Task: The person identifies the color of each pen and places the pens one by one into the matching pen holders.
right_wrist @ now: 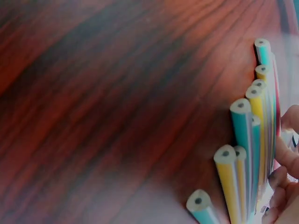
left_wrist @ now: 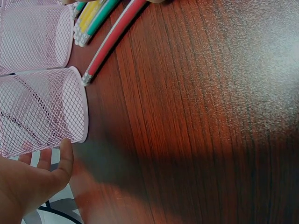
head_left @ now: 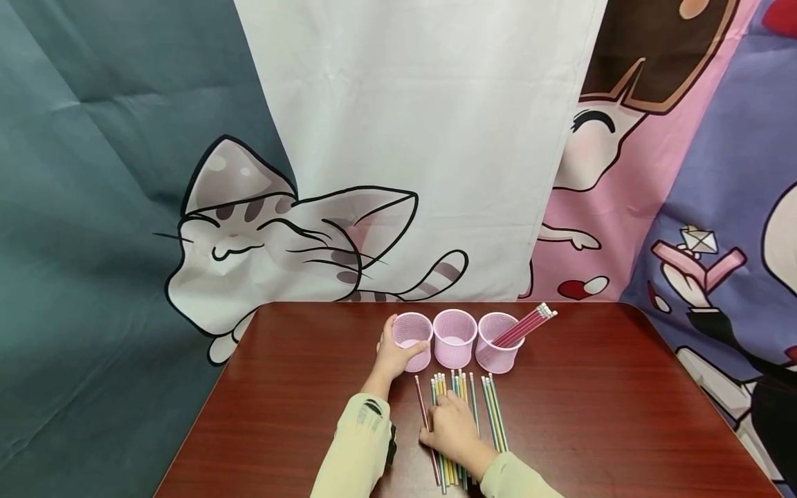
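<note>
Pencils [head_left: 463, 389] in green, yellow and red lie side by side on the tabletop [head_left: 299, 387], white-tipped at the far end; the right wrist view shows their flat near ends. One red pencil [head_left: 423, 407] forms the left edge of the row. Just beyond, the left cup [head_left: 422, 361], middle cup [head_left: 454, 355] and right cup [head_left: 496, 360], all pink mesh, stand upright in a line. The left hand [head_left: 391, 354] holds the left cup, its grip spread about the wall, thumb on the near side and fingers on the left. Within the right cup a red bundle [head_left: 521, 328] of pencils leans right, white tips up. The right hand [head_left: 453, 427] lies over the row with bent fingers, thumb by the red pencil; whether its grip has hold of a pencil cannot be told. Behind the tabletop hangs a cloth [head_left: 411, 124] printed with a cat [head_left: 274, 238].
</note>
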The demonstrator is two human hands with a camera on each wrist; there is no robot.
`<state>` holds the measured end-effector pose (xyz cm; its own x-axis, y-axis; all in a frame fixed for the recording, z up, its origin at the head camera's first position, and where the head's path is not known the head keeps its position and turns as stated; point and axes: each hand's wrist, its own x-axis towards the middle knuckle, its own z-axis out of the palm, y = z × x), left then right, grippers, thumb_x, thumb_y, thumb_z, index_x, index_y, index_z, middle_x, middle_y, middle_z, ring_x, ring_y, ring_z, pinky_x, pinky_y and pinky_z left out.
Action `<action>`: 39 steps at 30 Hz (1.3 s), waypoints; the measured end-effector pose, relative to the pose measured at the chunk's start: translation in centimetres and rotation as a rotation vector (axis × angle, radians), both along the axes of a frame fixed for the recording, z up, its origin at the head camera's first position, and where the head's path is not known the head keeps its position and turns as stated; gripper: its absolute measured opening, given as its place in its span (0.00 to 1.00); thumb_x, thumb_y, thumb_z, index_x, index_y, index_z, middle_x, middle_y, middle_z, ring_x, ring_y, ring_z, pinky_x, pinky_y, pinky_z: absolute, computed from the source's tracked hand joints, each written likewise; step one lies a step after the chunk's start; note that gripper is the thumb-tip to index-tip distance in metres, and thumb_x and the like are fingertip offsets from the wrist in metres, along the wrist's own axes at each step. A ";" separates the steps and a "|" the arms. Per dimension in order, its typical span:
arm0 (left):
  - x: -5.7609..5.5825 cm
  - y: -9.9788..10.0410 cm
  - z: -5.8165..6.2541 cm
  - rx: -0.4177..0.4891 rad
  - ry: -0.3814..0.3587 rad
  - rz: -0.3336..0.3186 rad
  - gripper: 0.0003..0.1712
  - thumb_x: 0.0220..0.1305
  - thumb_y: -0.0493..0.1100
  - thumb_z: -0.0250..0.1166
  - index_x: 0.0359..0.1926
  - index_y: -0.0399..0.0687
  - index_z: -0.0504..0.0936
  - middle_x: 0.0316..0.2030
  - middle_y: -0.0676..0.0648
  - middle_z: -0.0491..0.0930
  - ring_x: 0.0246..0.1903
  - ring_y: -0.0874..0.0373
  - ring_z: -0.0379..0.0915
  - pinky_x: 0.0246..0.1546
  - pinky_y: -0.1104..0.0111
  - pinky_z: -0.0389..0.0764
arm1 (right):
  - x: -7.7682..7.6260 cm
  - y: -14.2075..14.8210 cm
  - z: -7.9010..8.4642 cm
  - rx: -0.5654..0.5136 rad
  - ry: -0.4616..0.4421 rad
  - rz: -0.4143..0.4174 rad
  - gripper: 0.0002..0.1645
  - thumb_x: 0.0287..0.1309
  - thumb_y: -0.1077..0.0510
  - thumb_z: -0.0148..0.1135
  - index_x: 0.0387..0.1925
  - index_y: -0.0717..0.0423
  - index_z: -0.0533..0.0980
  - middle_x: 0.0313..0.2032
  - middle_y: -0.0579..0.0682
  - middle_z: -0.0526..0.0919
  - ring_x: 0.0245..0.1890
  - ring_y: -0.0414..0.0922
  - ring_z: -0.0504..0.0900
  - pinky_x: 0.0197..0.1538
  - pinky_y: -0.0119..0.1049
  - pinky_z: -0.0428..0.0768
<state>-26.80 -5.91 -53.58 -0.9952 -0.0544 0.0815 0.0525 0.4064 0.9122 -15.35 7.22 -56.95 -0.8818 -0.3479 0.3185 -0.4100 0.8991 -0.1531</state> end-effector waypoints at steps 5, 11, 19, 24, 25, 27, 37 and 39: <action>0.0 0.0 0.1 -0.005 0.002 0.002 0.54 0.39 0.51 0.77 0.66 0.51 0.57 0.60 0.38 0.65 0.56 0.38 0.57 0.54 0.48 0.61 | -0.1 -0.2 -0.2 -0.067 0.054 -0.010 0.17 0.27 0.49 0.67 0.07 0.48 0.67 0.18 0.42 0.67 0.26 0.45 0.65 0.30 0.37 0.66; -0.1 0.0 -0.1 -0.016 -0.005 0.008 0.54 0.39 0.50 0.77 0.66 0.52 0.57 0.59 0.38 0.65 0.56 0.39 0.58 0.54 0.48 0.62 | -0.4 0.3 0.5 -0.176 0.025 -0.030 0.17 0.27 0.51 0.63 0.06 0.43 0.62 0.14 0.36 0.60 0.21 0.39 0.63 0.33 0.36 0.69; 0.0 0.0 -0.1 -0.005 -0.008 0.007 0.54 0.39 0.50 0.77 0.66 0.52 0.57 0.59 0.38 0.65 0.56 0.39 0.58 0.54 0.48 0.62 | -0.5 2.3 2.6 -0.391 -0.189 -0.087 0.12 0.30 0.56 0.62 0.07 0.43 0.66 0.16 0.34 0.64 0.23 0.36 0.65 0.27 0.29 0.66; 0.0 0.0 -0.1 -0.007 0.000 0.000 0.54 0.39 0.50 0.77 0.66 0.51 0.57 0.59 0.37 0.65 0.56 0.38 0.58 0.54 0.47 0.62 | -0.4 4.0 3.4 -0.504 -0.298 -0.097 0.09 0.32 0.59 0.59 0.09 0.46 0.68 0.14 0.35 0.66 0.18 0.33 0.64 0.24 0.27 0.65; 0.0 0.0 -0.1 -0.009 -0.003 0.001 0.54 0.39 0.51 0.77 0.66 0.52 0.57 0.59 0.38 0.65 0.56 0.39 0.58 0.54 0.47 0.62 | -0.4 4.4 3.5 -0.533 -0.317 -0.097 0.09 0.33 0.60 0.59 0.10 0.47 0.69 0.14 0.36 0.66 0.18 0.33 0.64 0.23 0.27 0.65; 0.0 0.0 -0.2 -0.011 -0.013 0.002 0.54 0.39 0.51 0.77 0.66 0.53 0.57 0.59 0.38 0.65 0.56 0.39 0.57 0.54 0.47 0.62 | -0.5 5.0 3.7 -0.601 -0.340 -0.085 0.07 0.34 0.62 0.58 0.12 0.49 0.70 0.13 0.36 0.66 0.16 0.32 0.63 0.22 0.26 0.65; 0.0 0.0 0.0 -0.011 -0.025 0.000 0.55 0.39 0.52 0.77 0.67 0.54 0.56 0.60 0.39 0.65 0.56 0.39 0.57 0.54 0.48 0.63 | -0.7 7.4 6.9 -0.958 -0.235 0.012 0.09 0.40 0.75 0.60 0.21 0.59 0.76 0.17 0.41 0.70 0.19 0.32 0.65 0.22 0.25 0.66; 0.0 0.0 0.0 -0.011 -0.020 0.001 0.54 0.39 0.51 0.77 0.66 0.54 0.57 0.59 0.39 0.65 0.56 0.39 0.57 0.54 0.48 0.63 | -0.8 7.7 8.5 -0.986 -0.196 0.006 0.08 0.40 0.76 0.60 0.22 0.63 0.76 0.18 0.42 0.71 0.19 0.33 0.66 0.23 0.26 0.67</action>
